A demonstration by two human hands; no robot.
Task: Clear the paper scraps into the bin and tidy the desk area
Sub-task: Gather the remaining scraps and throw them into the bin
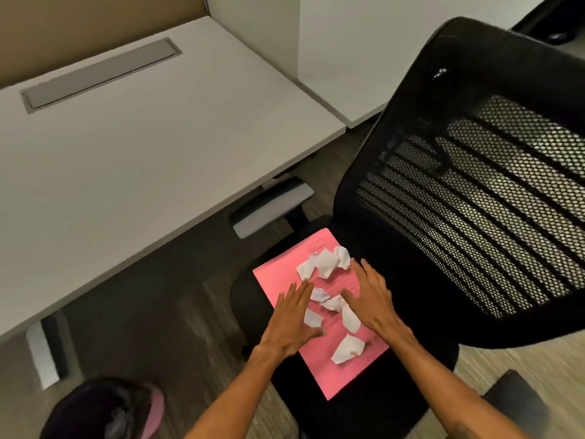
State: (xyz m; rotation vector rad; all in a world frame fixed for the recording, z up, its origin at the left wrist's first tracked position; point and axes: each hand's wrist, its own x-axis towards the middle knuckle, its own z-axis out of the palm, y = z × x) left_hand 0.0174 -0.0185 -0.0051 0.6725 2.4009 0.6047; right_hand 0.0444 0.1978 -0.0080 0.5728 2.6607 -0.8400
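Below and left of the left hand [292,318], the bin [104,410] stands on the floor with a dark liner, its contents too blurred to make out. Both hands lie flat with fingers spread, gripping nothing, over a pink folder [278,277] on the black chair [474,185] seat. White paper scraps [326,264] sit between the hands, beyond the fingertips, and just under the right hand [373,299]. The desk [126,160] edge runs well left of the hands, open floor between.

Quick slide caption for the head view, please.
Both open hands, left and right, hover over white paper scraps on a pink folder lying on a black chair seat.
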